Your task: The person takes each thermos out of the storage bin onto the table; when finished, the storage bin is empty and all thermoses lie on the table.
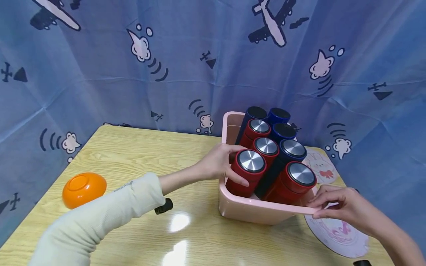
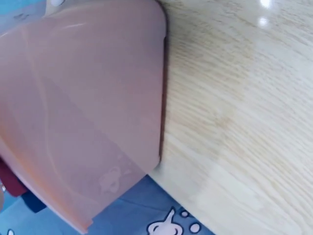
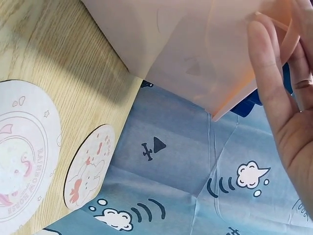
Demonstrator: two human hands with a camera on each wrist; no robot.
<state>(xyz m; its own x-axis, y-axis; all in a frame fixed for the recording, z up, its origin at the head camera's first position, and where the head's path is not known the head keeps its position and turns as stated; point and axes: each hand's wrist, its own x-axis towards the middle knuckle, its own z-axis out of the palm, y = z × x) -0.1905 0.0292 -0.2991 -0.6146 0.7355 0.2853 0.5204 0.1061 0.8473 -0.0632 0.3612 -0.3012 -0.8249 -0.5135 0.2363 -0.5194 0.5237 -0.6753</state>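
A pink plastic bin (image 1: 253,210) on the table holds several upright thermos flasks, red and dark blue. My left hand (image 1: 221,162) reaches over the bin's left side and grips the front-left red thermos (image 1: 244,183), thumb at the front and fingers round the back. My right hand (image 1: 342,203) pinches the rim at the bin's front-right corner. Close to it stands another red thermos (image 1: 293,181) with a silver lid. In the right wrist view my right hand (image 3: 288,98) is at the rim of the bin (image 3: 186,44). The left wrist view shows the bin's outer wall (image 2: 98,98); my left hand is mostly outside it.
An upturned orange bowl (image 1: 83,190) sits at the table's left. A small black cylinder (image 1: 164,206) lies near my left sleeve. Two round printed mats, one with a rabbit (image 1: 321,166) and one with a pink picture (image 1: 342,236), lie right of the bin. A blue patterned curtain (image 1: 166,55) hangs behind.
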